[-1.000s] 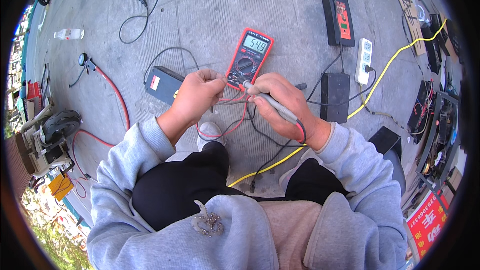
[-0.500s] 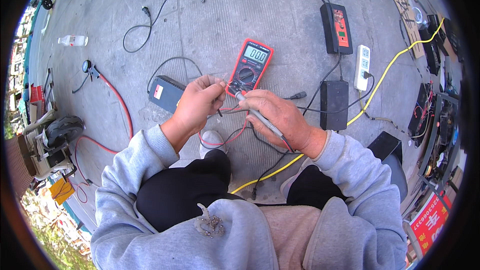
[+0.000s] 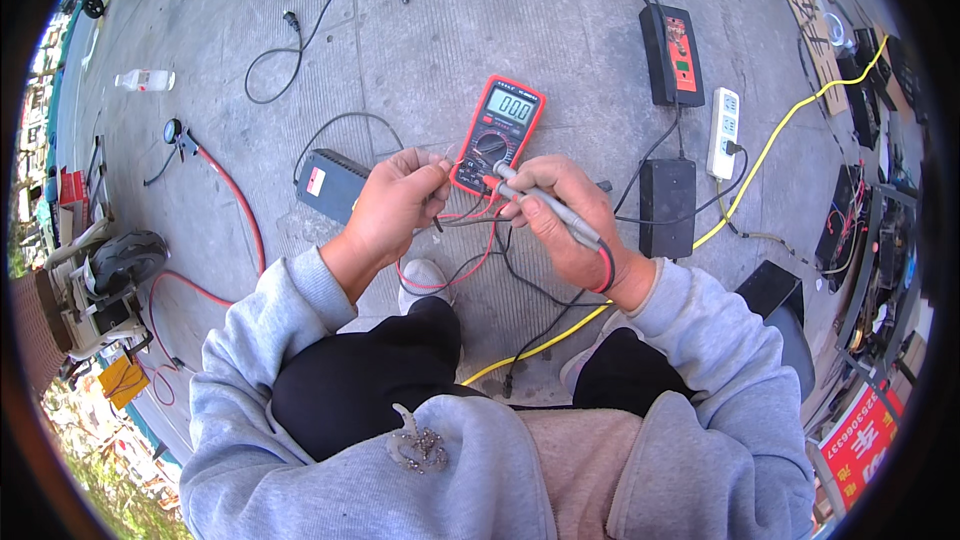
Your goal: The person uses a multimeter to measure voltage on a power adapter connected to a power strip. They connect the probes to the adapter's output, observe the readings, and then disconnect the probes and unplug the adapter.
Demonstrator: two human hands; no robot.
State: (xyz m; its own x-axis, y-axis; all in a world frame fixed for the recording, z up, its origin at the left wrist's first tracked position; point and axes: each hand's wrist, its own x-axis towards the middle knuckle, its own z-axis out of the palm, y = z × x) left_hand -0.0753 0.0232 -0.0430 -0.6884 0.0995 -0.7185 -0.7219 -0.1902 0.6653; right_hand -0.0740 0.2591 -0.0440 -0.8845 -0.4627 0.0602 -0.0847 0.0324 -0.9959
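My left hand (image 3: 402,190) is closed in a pinch. A thin, pale wire-like piece (image 3: 447,151) sticks out past its fingertips, too fine to make out well. Grey multimeter probes (image 3: 555,205) lie together in my right hand (image 3: 575,230), with red and black leads at their rear. Their tips point up and left over the lower edge of a red-rimmed multimeter (image 3: 499,135), apart from my left fingers. The meter rests on the ground with its display lit. Below it, red and black test leads (image 3: 495,250) loop between my hands and shoes.
Left of my left hand lies a black adapter box (image 3: 332,186). Rightward are a charger with an orange panel (image 3: 681,55), another black box (image 3: 667,205), a white power strip (image 3: 724,135) and a yellow cable (image 3: 775,140). A red hose with a gauge (image 3: 235,190) curves at left.
My right hand has drawn back to the right and turned, taking the probe tips away from my left fingertips. The left hand has hardly moved.
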